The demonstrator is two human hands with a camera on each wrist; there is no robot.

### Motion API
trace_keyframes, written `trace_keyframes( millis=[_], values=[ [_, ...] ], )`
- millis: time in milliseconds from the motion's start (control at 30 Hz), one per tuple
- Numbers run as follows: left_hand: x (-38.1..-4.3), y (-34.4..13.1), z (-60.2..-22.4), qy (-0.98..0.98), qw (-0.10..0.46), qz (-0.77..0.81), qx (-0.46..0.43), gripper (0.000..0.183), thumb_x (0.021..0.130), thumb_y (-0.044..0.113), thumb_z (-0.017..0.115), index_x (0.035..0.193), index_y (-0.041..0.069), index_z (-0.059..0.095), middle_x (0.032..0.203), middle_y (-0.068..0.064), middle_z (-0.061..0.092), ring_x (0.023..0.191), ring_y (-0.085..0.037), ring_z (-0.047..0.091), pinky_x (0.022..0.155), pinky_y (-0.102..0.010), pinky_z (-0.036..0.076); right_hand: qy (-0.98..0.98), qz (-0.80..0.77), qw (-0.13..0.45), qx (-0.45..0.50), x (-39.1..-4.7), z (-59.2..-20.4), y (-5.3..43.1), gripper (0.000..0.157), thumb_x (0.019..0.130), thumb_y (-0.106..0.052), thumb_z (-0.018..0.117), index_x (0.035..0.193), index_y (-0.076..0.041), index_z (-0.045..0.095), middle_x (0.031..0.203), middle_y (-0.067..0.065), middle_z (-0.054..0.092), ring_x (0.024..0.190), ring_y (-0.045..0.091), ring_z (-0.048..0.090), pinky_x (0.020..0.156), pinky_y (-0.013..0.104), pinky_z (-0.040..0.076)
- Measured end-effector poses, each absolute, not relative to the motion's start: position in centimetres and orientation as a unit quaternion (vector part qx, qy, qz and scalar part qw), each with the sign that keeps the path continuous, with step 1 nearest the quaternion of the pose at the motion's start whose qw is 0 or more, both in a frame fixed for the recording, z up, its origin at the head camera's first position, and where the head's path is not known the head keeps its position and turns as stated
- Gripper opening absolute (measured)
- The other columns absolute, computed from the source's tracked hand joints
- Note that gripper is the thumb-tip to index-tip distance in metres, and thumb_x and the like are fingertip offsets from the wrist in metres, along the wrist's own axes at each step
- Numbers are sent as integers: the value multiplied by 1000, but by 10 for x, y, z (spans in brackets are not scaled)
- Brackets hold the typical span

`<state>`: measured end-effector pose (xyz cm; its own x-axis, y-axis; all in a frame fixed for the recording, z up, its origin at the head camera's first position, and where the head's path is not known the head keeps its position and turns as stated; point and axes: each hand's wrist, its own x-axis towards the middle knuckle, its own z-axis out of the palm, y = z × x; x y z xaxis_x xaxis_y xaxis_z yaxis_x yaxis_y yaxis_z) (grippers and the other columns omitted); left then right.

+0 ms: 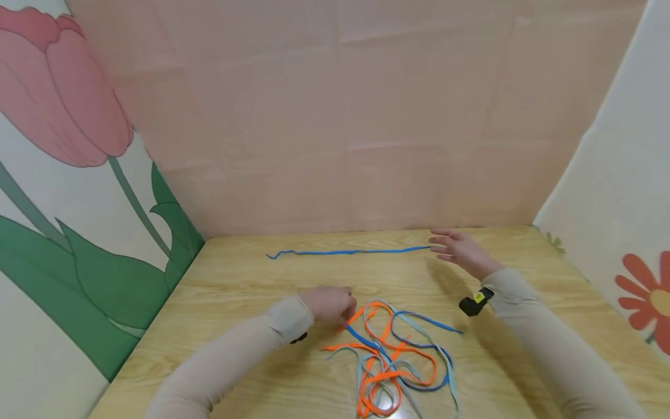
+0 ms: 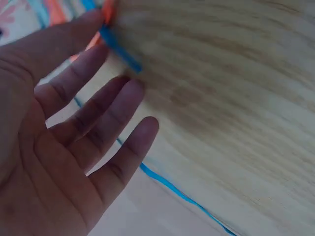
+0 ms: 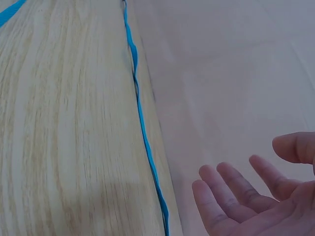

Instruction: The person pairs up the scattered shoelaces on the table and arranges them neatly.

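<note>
A flat blue lace (image 1: 340,252) lies stretched nearly straight along the back of the table. By its right end my right hand (image 1: 460,251) hovers with fingers extended, holding nothing; in the right wrist view the palm (image 3: 275,211) is bare beside the lace (image 3: 142,118). My left hand (image 1: 330,304) is at the left edge of a tangled pile of orange (image 1: 413,349), pale grey-green and blue laces. Between thumb and index finger it pinches the end of a second blue lace (image 2: 120,51), while the other fingers stay loosely spread. The rest of that lace runs into the tangle.
The wooden table (image 1: 230,326) meets a pink-covered wall (image 1: 340,145) at the back. A panel with a painted tulip (image 1: 68,93) stands on the left, and a white panel with a red flower (image 1: 649,297) on the right. Both wrists carry small dark camera mounts (image 1: 476,302).
</note>
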<state>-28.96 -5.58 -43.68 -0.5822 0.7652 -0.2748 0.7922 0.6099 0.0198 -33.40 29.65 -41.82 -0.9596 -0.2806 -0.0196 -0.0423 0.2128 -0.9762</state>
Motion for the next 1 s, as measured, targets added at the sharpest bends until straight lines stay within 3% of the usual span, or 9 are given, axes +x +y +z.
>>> trace_keyframes(
  millis=[100,167,233,467,600,733,800,1000],
  values=[
    [-284,-55,-437,883,113,-80,448,17,88,25,72,75,23,60,78,11,49,71,-3,48,61,-16,40,769,-624,91,-105,-334,-421,295,47,107,-19,32,146,7,27,133,18,52,98,-3,61,100,33,47],
    [-280,-56,-433,881,112,-77,453,18,88,20,71,74,21,59,75,11,48,67,-3,44,60,-15,38,769,-624,90,-108,-333,-422,295,42,106,-17,33,142,5,34,121,2,59,100,1,62,96,31,49],
    [-277,-59,-422,879,119,-52,459,19,87,17,70,74,20,58,72,11,48,66,-3,44,60,-15,37,767,-625,98,-111,-333,-424,296,38,106,-17,35,138,3,38,118,-1,61,102,5,64,93,30,50],
    [-274,-78,-355,857,164,199,446,8,93,13,64,86,15,62,79,5,61,69,-3,52,64,-19,45,796,-579,123,-121,-326,-418,290,44,105,-19,39,139,9,37,128,18,59,111,21,64,92,34,52],
    [-278,-91,-332,831,167,328,417,5,95,15,62,95,12,65,90,0,66,79,-9,59,72,-24,50,817,-539,145,-143,-319,-409,280,42,103,-21,46,134,8,43,124,21,59,115,36,60,94,39,51],
    [-284,-101,-329,826,154,393,374,7,96,16,62,100,11,65,97,0,65,91,-12,61,83,-27,52,838,-476,180,-195,-306,-401,260,30,102,-18,49,122,5,52,112,19,61,107,41,60,91,46,51],
    [-287,-105,-331,824,148,420,350,10,96,16,61,103,9,65,101,-2,64,94,-14,61,86,-28,52,847,-433,202,-232,-296,-399,247,22,100,-14,52,113,3,56,103,16,63,97,36,61,84,46,52],
    [-292,-110,-336,813,132,468,321,17,96,17,61,106,3,64,104,-5,63,103,-33,59,89,-35,51,860,-276,252,-347,-258,-410,209,2,91,-10,64,93,-9,64,84,-4,62,74,7,54,67,24,47]
  ],
)
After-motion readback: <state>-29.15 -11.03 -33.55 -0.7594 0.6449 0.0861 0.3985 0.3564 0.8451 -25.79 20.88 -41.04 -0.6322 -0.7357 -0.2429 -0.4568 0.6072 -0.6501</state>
